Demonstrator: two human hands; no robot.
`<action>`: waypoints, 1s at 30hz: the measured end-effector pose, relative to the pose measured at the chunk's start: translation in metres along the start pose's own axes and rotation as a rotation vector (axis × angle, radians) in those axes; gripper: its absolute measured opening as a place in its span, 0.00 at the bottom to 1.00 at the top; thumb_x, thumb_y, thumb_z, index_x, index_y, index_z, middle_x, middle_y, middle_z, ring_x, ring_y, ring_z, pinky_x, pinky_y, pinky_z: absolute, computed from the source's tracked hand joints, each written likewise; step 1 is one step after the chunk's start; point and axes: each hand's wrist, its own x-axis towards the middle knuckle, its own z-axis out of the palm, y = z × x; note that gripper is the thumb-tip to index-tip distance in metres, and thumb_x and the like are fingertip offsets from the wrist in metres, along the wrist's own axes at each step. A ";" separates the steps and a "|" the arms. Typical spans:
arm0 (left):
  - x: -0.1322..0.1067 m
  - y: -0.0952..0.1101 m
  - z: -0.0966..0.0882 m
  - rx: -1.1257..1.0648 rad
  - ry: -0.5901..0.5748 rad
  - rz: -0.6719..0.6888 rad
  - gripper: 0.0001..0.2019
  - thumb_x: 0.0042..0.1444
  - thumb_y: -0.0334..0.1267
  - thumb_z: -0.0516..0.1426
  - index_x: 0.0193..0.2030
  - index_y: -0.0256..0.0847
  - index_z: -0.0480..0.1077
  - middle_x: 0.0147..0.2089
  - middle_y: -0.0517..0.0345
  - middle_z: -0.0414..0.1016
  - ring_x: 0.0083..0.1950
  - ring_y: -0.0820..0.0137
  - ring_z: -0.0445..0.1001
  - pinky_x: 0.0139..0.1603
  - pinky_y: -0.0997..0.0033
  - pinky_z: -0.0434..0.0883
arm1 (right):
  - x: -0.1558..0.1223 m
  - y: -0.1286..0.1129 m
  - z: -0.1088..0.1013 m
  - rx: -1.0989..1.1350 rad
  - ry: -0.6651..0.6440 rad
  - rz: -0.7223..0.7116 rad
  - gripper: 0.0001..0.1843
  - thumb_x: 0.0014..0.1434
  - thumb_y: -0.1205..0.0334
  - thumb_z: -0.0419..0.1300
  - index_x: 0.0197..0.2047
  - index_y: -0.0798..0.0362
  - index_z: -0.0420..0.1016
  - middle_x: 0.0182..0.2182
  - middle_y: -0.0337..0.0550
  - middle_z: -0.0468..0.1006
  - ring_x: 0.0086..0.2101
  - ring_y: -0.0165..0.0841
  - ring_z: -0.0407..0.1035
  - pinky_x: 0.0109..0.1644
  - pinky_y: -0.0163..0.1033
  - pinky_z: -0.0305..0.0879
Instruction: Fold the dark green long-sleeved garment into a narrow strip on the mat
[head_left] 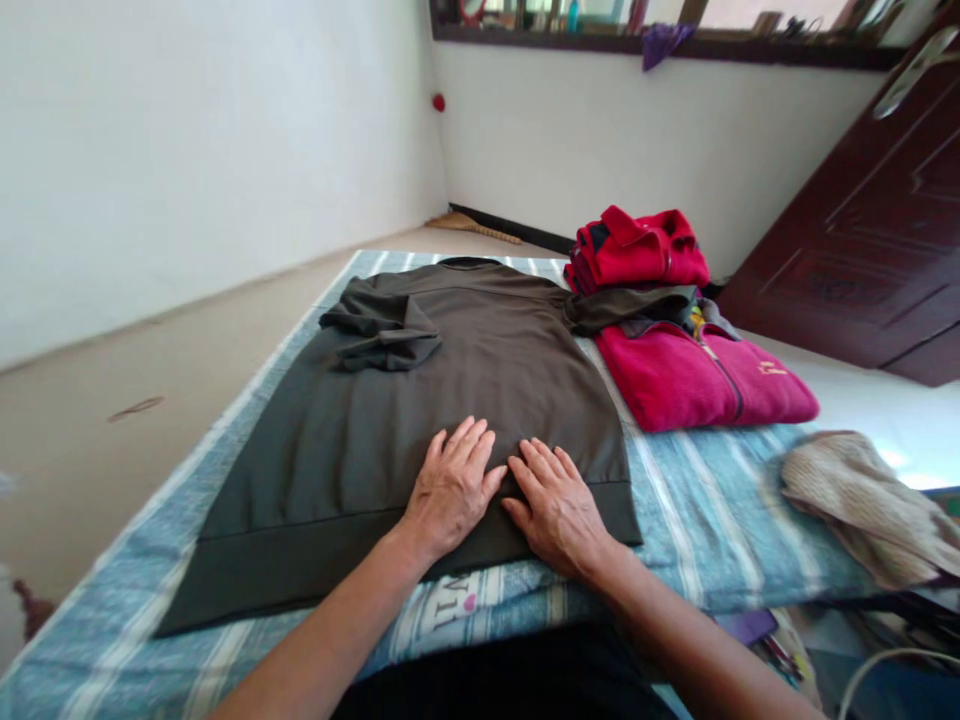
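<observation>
A dark olive-brown sweatshirt (450, 390) lies spread flat on a blue striped cloth (697, 510) that covers the table. Its left sleeve is folded in over the chest; its right sleeve trails onto the pink jacket. My left hand (452, 487) rests flat on the sweatshirt near its hem, fingers stretched out. Beside it, thumbs almost touching, my right hand (555, 507) also lies flat and open on the fabric. Neither hand holds anything.
A magenta zip jacket (705, 375) lies folded to the right, with a folded red garment (637, 250) behind it. A beige knitted item (870, 500) sits at the right edge. A dark wooden door (870, 250) stands at the right; bare floor (150, 380) runs along the left.
</observation>
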 end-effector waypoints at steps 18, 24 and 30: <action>-0.015 -0.010 0.000 0.031 0.002 0.032 0.24 0.67 0.45 0.42 0.57 0.30 0.66 0.61 0.37 0.66 0.64 0.50 0.62 0.57 0.43 0.62 | -0.014 -0.010 -0.022 0.153 0.005 -0.309 0.14 0.61 0.54 0.56 0.45 0.55 0.69 0.55 0.55 0.69 0.59 0.43 0.57 0.63 0.52 0.53; -0.022 -0.014 -0.006 -0.027 0.060 0.084 0.22 0.66 0.44 0.45 0.55 0.28 0.67 0.59 0.36 0.68 0.62 0.52 0.65 0.57 0.49 0.65 | -0.014 -0.010 -0.025 0.157 -0.052 -0.380 0.14 0.63 0.54 0.54 0.43 0.55 0.70 0.54 0.55 0.69 0.58 0.43 0.58 0.62 0.51 0.54; -0.047 -0.022 -0.021 -0.113 0.068 0.162 0.19 0.63 0.40 0.51 0.57 0.30 0.64 0.59 0.37 0.68 0.62 0.54 0.64 0.57 0.52 0.67 | -0.015 -0.013 -0.024 0.138 -0.026 -0.403 0.12 0.65 0.57 0.51 0.42 0.55 0.71 0.54 0.52 0.70 0.57 0.42 0.59 0.62 0.50 0.54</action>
